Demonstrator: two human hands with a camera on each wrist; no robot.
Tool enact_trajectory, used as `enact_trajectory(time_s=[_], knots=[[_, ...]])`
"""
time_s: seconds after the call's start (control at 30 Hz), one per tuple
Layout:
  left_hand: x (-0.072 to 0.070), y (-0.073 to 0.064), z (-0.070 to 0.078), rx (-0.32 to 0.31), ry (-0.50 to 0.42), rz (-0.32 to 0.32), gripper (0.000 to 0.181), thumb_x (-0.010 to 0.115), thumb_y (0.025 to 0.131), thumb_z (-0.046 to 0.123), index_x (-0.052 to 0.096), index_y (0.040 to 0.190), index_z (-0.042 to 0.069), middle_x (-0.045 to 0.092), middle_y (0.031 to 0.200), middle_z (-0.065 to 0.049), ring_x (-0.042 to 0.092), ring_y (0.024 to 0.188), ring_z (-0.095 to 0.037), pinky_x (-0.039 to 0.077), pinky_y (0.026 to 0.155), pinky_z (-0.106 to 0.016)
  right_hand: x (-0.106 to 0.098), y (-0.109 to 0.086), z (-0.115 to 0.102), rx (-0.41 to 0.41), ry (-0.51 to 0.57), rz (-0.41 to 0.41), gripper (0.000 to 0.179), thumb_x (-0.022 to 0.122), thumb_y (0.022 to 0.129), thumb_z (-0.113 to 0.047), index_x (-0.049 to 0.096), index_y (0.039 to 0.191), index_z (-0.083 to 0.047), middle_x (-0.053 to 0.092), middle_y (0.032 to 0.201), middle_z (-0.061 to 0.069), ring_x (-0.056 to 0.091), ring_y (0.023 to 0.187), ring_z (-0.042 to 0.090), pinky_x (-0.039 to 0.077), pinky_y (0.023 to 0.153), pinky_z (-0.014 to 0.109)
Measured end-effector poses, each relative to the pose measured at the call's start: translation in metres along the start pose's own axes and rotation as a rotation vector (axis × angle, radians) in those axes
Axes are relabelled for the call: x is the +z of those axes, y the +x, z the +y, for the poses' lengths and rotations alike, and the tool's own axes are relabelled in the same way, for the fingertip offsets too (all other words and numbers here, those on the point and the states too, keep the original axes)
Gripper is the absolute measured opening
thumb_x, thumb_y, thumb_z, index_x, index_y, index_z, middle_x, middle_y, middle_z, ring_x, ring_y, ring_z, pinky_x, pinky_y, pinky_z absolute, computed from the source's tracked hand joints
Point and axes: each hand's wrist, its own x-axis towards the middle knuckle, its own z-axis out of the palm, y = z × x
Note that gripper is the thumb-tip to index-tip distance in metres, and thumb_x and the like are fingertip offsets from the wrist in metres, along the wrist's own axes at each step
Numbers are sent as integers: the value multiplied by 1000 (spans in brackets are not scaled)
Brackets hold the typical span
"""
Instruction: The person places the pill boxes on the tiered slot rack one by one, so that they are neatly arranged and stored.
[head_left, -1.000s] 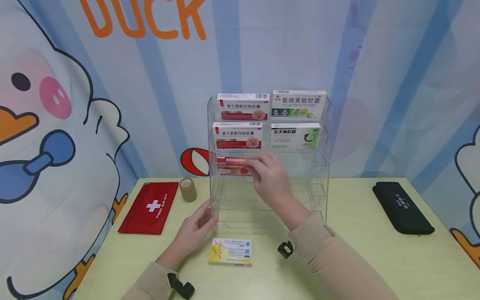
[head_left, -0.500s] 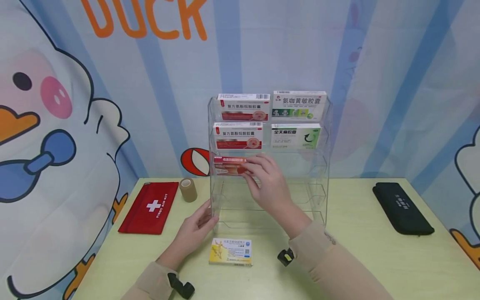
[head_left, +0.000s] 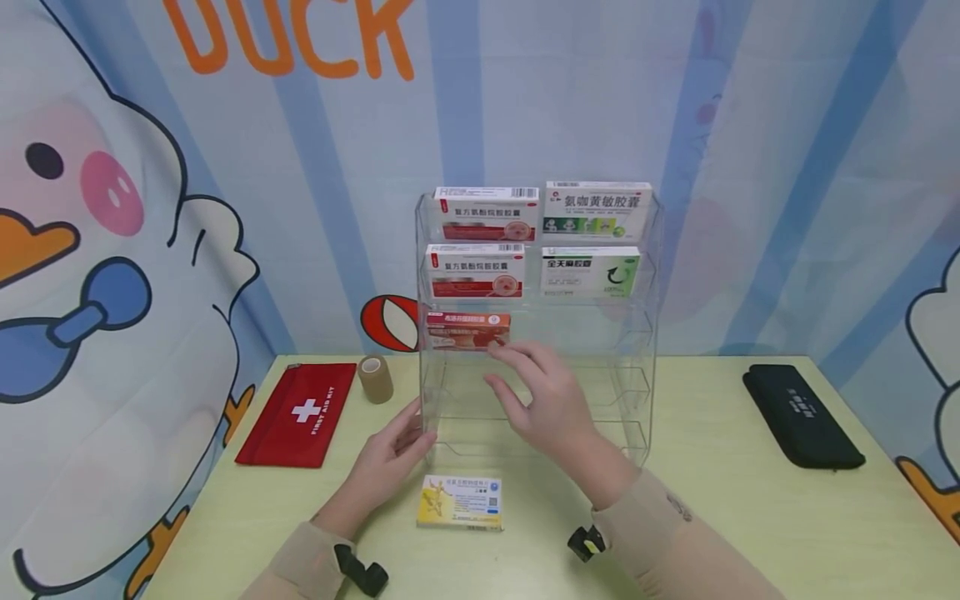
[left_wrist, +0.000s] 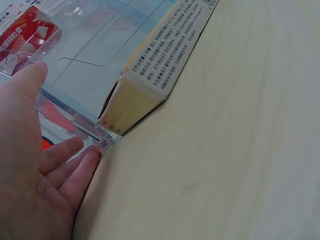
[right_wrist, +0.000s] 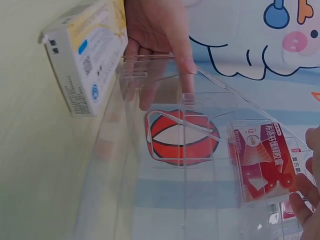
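A clear tiered display rack (head_left: pixel 465 421) stands on the table. My left hand (head_left: pixel 386 467) grips its lower left side, thumb at the front edge and fingers around the outside. On the third tier, at the left, sits a red medicine box (head_left: pixel 467 327). My right hand (head_left: pixel 551 404) is just below and right of that box, thumb and fingers apart, holding nothing. In the right wrist view its fingertips show near the red box at the right edge. A yellow-and-white medicine box (head_left: pixel 460 502) lies flat on the table before the rack.
Two red-and-white boxes (head_left: pixel 475 271) fill the left of the upper tiers. To their right are a green-banded box (head_left: pixel 597 210) and a white-and-green box (head_left: pixel 590 272). A red first aid pouch (head_left: pixel 296 415), tan tape roll (head_left: pixel 376 379) and black case (head_left: pixel 802 415) lie around.
My right hand has let go of the red medicine box and drawn back down and right. The box has slid slightly left on its tier. My left hand stays on the rack.
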Motion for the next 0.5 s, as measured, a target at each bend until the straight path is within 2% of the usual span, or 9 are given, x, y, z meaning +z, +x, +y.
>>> enact_trajectory(time_s=[0.1,0.3,0.5], knots=[[0,0,0,-2,-10,-5,73,71,107,49,37,170,45,63,162,-6,63,149,-31,54,122,-47,0,-7,-2,9,9,-21,34,87,93,-15,78,124,-2,79,119,12,76,114,29,66,101,43],[0,1,-2,-5,6,-7,75,69,107,51,36,173,37,61,164,-10,61,151,-33,53,122,-49,0,-22,-4,21,15,-54,33,85,96,-19,77,125,-4,80,120,11,77,113,28,67,100,42],[0,2,-2,-18,6,-7,75,70,107,50,36,173,37,60,165,-10,60,152,-34,52,123,-50,1,-36,-7,57,20,-82,33,84,97,-22,78,124,-5,80,118,9,77,112,27,68,98,41]])
